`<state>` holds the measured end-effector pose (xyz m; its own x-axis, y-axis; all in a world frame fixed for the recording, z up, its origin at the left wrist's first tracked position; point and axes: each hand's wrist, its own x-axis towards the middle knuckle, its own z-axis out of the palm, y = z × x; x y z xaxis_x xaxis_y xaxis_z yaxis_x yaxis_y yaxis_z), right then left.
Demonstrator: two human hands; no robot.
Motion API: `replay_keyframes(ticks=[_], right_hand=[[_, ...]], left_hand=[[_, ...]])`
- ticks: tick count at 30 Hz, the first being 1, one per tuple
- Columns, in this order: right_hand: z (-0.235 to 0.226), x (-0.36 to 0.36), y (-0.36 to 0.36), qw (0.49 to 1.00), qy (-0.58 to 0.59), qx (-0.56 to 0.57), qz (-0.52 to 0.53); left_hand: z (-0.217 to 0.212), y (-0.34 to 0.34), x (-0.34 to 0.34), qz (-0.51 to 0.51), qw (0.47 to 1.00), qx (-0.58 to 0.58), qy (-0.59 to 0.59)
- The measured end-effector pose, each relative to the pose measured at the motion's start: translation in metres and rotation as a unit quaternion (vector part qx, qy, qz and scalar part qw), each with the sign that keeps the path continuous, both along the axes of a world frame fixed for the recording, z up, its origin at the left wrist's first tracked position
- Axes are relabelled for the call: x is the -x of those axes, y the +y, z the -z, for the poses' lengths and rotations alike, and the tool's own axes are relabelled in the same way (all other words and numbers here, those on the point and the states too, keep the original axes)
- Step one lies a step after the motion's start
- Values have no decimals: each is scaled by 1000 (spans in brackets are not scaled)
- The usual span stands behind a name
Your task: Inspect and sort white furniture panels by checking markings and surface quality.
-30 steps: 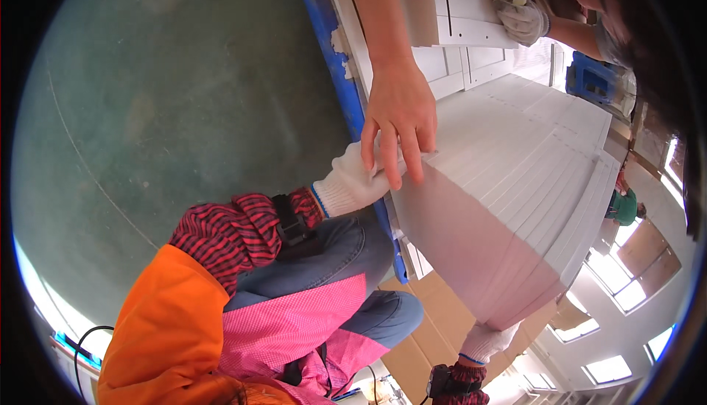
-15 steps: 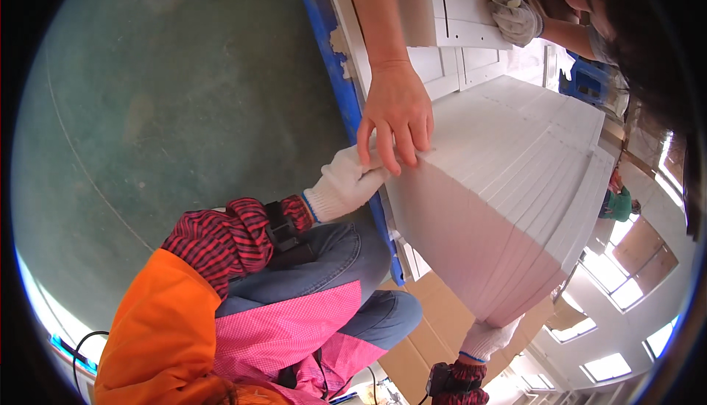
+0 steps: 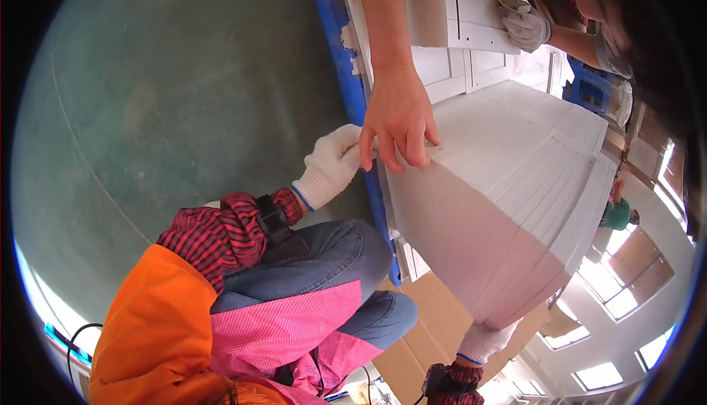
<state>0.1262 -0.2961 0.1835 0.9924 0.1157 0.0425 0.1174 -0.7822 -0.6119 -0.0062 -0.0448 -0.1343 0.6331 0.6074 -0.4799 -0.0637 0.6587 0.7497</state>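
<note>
Beside white panels (image 3: 515,173) | left hand (image 3: 329,158) outstretched, grip unclear | right hand (image 3: 487,342) against them, partly hidden, grip unclear

Look at that stack of white panels (image 3: 460,217), smooth and board-like, with a soft, near-matt finish catching pale light on top! Knitted cloth wraps the left hand (image 3: 331,158), ribbed at the cuff, and the same white knit covers the right hand (image 3: 486,342). Up the arm, crinkled striped cloth on the sleeve (image 3: 213,232), then a black strap (image 3: 274,221) that looks like plastic. Sturdy, faded denim on the jeans (image 3: 317,258), matt checked cloth on the pink apron (image 3: 287,324)! Below, dull brown cardboard (image 3: 420,331), lightly creased; and across the left, green floor (image 3: 184,110), smooth, scuffed, with a faint sheen.
</note>
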Motion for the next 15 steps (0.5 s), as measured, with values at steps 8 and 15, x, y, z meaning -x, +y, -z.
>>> replay_keyframes(ticks=[8, 15], right_hand=[[-7, -3, -14, 937, -82, 335, -47], [-2, -12, -36, 992, -70, 82, -69]], left_hand=[[4, 2, 4, -19, 997, 72, 5], [-3, 5, 3, 93, 994, -50, 28]])
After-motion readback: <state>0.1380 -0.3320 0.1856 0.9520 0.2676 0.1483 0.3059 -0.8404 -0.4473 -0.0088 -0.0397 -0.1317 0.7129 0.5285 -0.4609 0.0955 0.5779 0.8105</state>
